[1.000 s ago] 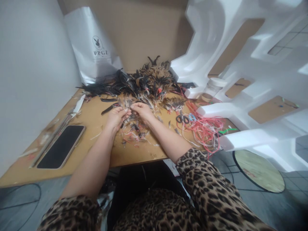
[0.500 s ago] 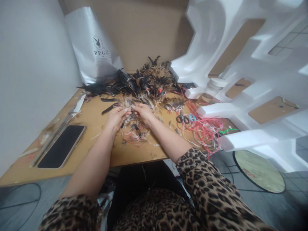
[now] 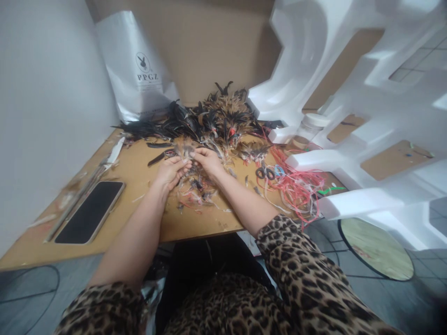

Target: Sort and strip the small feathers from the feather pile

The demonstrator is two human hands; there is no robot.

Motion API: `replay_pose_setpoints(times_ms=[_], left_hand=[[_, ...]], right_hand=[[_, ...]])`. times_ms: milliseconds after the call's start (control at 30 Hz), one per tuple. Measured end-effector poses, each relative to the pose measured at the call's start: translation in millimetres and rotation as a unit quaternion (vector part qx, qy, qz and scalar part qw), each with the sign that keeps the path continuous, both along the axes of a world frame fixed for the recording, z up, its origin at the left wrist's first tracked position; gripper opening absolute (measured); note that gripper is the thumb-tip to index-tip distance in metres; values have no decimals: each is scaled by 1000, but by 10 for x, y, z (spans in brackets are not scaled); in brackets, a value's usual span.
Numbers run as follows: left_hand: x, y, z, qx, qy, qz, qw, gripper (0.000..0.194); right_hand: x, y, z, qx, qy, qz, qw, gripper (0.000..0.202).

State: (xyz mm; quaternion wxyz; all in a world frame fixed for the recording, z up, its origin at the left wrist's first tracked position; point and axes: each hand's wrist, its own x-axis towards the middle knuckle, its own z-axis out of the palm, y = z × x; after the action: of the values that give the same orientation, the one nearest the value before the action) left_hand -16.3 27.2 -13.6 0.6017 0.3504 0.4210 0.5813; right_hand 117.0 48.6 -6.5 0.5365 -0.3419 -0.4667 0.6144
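So, the tuft of fluffy brown and grey feathers [image 3: 183, 146] is held up between both hands over the tan, board-like surface [image 3: 216, 228], right in front of the big heap of black and tan feathers [image 3: 232, 107]. Its lower end is clamped between the thumb and forefinger of the left hand [image 3: 170, 171]. On the right hand [image 3: 208, 163], thumb and forefinger are brought together at the tuft's right edge, though exactly what's pinched there can't be told, too small and a bit soft.

For doing this bit well: the base is probably best kept snug in the left fingers, with only light tugs made by the right, so the fluff isn't crushed and the quill ends stay lined up. Care should likely be taken not to let stray bits from the loose scraps of feather and ribbon [image 3: 197, 191] just below get caught in the bunch.

As for direction, the fanned tips are pointed away from the body, toward the heap, and the gathered end is turned back toward the wearer. The long axis runs roughly front to back; how steeply it's tilted can't really be judged.
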Motion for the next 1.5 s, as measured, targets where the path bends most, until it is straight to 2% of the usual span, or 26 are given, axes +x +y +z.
replay_pose_setpoints(times_ms=[100, 300, 533, 667, 733, 833, 967, 1033, 1133, 1267, 1500], left_hand=[[5, -1, -11, 9, 24, 12, 1000, 10], [30, -23, -27, 12, 72, -27, 997, 12], [34, -57, -29, 16, 82, -37, 996, 17], [18, -46, -13, 12, 53, -28, 998, 16], [0, -25, -4, 3, 11, -13, 1000, 13], [-26, 7, -1, -14, -57, -7, 998, 10], [-36, 26, -19, -37, -98, -22, 994, 12], [-31, 25, -31, -42, -101, -32, 994, 14], [-17, 16, -42, -45, -104, -44, 993, 14], [-1, 5, -43, -48, -113, -51, 991, 14], [7, 8, -51, -38, -96, -43, 994, 11]], right_hand=[[9, 6, -14, -1, -14, 15, 1000, 28], [14, 19, -59, 19, -18, 20, 999, 28], [14, -10, -44, 16, -17, 24, 999, 28], [10, -4, -34, 34, -35, 14, 999, 26], [16, 1, -28, 71, -66, -1, 995, 29], [48, -15, -13, 174, -192, -27, 966, 35], [104, -76, 14, 322, -377, -55, 867, 38], [120, -100, 24, 357, -430, -60, 827, 38], [128, -107, 32, 372, -483, -67, 790, 38], [132, -98, 36, 369, -521, -80, 766, 37], [120, -136, 48, 353, -507, -76, 783, 33]])
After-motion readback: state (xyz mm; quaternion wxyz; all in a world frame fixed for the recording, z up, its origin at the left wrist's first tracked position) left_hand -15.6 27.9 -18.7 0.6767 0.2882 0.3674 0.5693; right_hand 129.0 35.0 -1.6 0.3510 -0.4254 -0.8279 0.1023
